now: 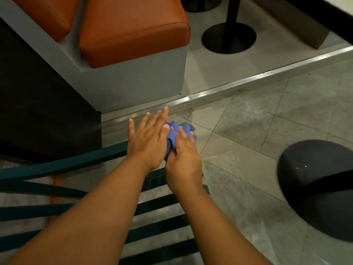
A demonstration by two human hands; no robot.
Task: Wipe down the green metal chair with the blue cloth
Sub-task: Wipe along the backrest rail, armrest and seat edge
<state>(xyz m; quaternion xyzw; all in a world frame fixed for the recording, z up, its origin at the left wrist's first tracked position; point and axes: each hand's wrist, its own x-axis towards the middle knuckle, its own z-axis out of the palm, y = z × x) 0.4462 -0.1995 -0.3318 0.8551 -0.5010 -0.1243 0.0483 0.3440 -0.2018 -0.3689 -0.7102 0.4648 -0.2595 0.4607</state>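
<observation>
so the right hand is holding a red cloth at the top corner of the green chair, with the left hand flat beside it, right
Not quite: the cloth is blue, not red, as the head view shows. The rest holds: the right hand grips it at the top corner of the green chair, and the left hand lies flat beside it.

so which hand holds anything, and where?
Right hand grips the bunched blue cloth at its near end; left hand lies flat with fingers straight.

Two orange seat cushions [131, 29] on a grey bench base [137, 81], metal floor strip [248, 81], grey tiled floor [267, 121], black round pedestal base [228, 38], dark rounded object [315, 188], possibly another base
</observation>
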